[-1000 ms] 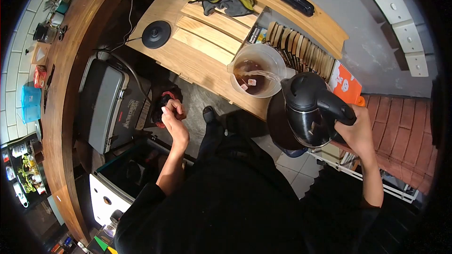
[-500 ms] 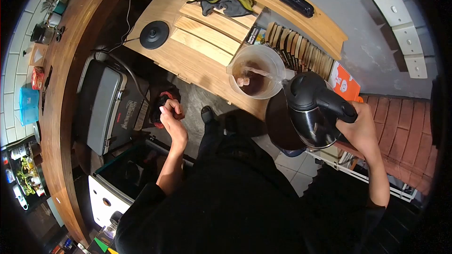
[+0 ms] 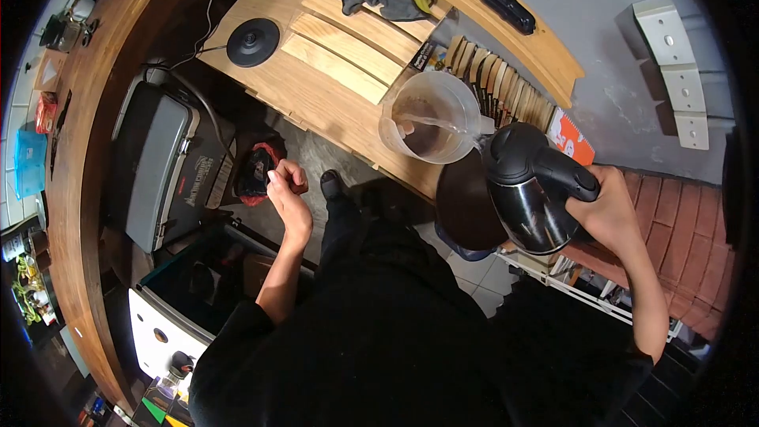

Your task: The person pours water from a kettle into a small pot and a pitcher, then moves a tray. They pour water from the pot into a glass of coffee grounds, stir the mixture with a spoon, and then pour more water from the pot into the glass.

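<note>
By the table's (image 3: pixel 336 115) near right corner, your right hand (image 3: pixel 607 209) grips the pouring kettle (image 3: pixel 528 190), needing steady aim into the pitcher (image 3: pixel 466 107); your left hand (image 3: pixel 288 199) is loose, empty.

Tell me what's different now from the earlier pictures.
The pale tags in the jug drifted toward its left side; the camera view shifted slightly. Nothing was grasped or released: the right hand still pours from the kettle, the left hand stays raised.

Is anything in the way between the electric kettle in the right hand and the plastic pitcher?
Nothing visible: the right hand holds the electric kettle by its handle, spout close to the plastic pitcher, and the water stream enters its open top unobstructed.
</note>
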Available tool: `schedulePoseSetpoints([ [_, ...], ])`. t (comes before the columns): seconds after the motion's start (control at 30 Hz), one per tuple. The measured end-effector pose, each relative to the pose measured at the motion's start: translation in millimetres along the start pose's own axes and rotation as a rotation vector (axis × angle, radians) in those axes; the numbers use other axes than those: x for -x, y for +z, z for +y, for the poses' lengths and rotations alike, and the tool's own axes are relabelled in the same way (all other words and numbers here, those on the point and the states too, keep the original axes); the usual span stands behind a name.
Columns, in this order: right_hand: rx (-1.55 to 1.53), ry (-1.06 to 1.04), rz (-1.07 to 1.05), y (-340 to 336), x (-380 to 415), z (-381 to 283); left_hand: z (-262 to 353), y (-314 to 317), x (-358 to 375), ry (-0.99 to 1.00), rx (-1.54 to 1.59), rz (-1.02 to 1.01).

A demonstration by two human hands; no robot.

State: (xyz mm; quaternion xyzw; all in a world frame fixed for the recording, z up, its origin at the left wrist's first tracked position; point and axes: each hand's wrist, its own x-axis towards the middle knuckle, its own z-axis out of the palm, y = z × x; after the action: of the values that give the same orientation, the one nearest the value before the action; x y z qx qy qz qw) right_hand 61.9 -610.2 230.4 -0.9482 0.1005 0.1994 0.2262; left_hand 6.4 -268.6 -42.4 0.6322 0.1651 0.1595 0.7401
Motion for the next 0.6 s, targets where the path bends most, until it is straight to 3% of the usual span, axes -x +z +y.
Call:
schedulePoseSetpoints([
  [0.6, 0.177, 0.053, -0.071, -8, -5, -23, -11, -13, 7, -0.020, 0.035, 0.081],
])
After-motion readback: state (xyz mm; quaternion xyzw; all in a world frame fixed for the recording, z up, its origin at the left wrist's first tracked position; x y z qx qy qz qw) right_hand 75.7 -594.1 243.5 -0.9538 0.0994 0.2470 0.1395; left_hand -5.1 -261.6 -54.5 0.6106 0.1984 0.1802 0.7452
